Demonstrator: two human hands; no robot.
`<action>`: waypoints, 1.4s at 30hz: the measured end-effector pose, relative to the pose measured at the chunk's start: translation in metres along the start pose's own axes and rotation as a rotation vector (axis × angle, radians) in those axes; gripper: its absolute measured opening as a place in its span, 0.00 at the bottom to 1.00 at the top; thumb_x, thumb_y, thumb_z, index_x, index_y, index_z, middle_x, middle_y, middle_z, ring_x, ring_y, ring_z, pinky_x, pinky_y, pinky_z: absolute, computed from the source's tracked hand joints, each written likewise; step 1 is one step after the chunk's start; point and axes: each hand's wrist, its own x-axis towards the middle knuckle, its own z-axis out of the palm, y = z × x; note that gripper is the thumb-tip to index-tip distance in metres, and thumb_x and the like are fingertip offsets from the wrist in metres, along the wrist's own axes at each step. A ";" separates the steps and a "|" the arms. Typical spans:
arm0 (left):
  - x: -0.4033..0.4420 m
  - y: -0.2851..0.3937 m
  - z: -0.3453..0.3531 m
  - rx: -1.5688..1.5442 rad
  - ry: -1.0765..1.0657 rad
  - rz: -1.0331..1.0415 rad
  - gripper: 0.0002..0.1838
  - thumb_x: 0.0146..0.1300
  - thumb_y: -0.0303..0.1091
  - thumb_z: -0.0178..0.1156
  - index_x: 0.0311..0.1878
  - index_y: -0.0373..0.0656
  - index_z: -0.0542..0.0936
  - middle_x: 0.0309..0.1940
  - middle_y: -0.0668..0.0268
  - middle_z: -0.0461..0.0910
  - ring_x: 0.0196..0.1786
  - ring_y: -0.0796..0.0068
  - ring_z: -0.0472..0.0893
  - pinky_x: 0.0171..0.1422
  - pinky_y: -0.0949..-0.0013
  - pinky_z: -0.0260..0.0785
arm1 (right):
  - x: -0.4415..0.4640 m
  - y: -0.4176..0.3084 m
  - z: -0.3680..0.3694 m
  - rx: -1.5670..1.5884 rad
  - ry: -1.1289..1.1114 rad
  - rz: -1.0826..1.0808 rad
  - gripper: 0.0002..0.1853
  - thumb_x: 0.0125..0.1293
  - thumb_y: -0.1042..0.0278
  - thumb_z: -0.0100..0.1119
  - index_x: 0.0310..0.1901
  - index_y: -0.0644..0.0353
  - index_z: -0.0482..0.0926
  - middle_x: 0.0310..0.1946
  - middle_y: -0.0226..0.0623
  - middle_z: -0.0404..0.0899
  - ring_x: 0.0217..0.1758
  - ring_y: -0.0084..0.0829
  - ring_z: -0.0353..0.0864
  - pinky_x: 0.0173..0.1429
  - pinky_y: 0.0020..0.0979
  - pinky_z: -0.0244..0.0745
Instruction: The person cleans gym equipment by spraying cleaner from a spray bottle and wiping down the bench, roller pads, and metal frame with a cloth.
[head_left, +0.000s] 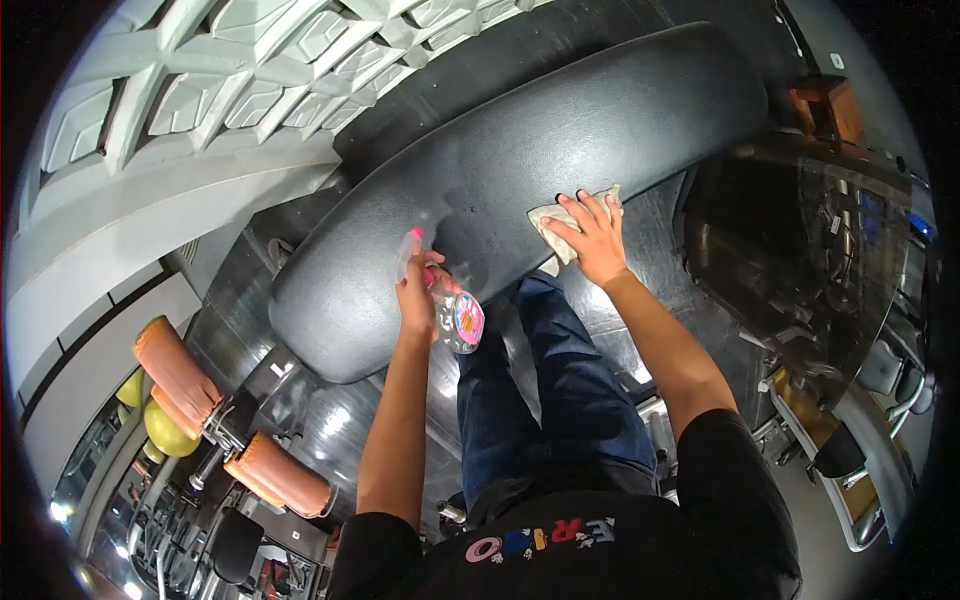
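My left hand (417, 290) is wrapped round a clear spray bottle (462, 325) with a pink nozzle and a colourful label. The nozzle end points up and away from me, over the near side of a long black padded bench (350, 265). My right hand (595, 240) presses a pale cloth (553, 222) against the bench's near edge, fingers spread over it. Part of the cloth is hidden under the palm. A darker patch shows on the black padding between the two hands.
White lattice panelling (200, 100) rises beyond the bench at the left. Orange-brown padded rollers (180, 370) on a machine stand to my left, by a yellow-green ball (170, 430). A dark glossy panel (790, 260) is at the right, with a wooden box (828, 110) behind.
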 end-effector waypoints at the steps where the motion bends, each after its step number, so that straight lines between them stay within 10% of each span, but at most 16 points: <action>1: -0.002 0.003 -0.003 0.021 0.014 0.084 0.17 0.70 0.45 0.53 0.40 0.37 0.73 0.27 0.60 0.73 0.20 0.72 0.74 0.28 0.63 0.72 | 0.000 -0.001 0.000 -0.013 0.015 0.009 0.31 0.53 0.70 0.65 0.58 0.26 0.77 0.68 0.22 0.66 0.72 0.36 0.61 0.76 0.56 0.47; 12: -0.019 0.010 -0.002 0.388 0.111 0.413 0.23 0.67 0.49 0.61 0.44 0.33 0.78 0.28 0.62 0.78 0.25 0.73 0.80 0.28 0.70 0.74 | 0.000 -0.008 -0.001 -0.070 0.024 0.050 0.34 0.47 0.68 0.70 0.59 0.28 0.76 0.67 0.24 0.68 0.73 0.37 0.61 0.76 0.54 0.45; 20: -0.034 -0.003 -0.005 0.748 0.124 0.270 0.21 0.62 0.48 0.67 0.30 0.35 0.79 0.22 0.61 0.80 0.22 0.72 0.80 0.29 0.66 0.71 | -0.002 -0.009 0.004 -0.047 0.080 0.031 0.41 0.38 0.75 0.72 0.60 0.34 0.75 0.69 0.28 0.65 0.74 0.41 0.60 0.75 0.57 0.47; 24: -0.031 -0.017 -0.015 0.753 0.111 0.592 0.20 0.62 0.47 0.66 0.27 0.38 0.78 0.22 0.61 0.80 0.21 0.71 0.79 0.30 0.65 0.70 | -0.002 -0.012 -0.001 -0.036 0.046 0.060 0.41 0.39 0.75 0.72 0.60 0.34 0.75 0.69 0.28 0.65 0.73 0.41 0.60 0.75 0.56 0.47; 27: -0.047 -0.009 -0.012 0.728 0.082 0.306 0.19 0.61 0.46 0.66 0.27 0.38 0.78 0.21 0.61 0.79 0.21 0.70 0.80 0.30 0.64 0.71 | -0.001 -0.011 0.003 -0.062 0.081 0.048 0.40 0.39 0.75 0.71 0.60 0.35 0.75 0.69 0.28 0.65 0.73 0.41 0.60 0.75 0.56 0.48; 42: -0.076 -0.051 -0.040 0.807 -0.052 0.295 0.24 0.62 0.49 0.66 0.24 0.38 0.73 0.17 0.59 0.73 0.21 0.67 0.74 0.29 0.61 0.67 | -0.002 -0.011 0.003 -0.066 0.044 0.088 0.38 0.45 0.74 0.69 0.61 0.31 0.75 0.68 0.25 0.67 0.73 0.37 0.61 0.76 0.53 0.46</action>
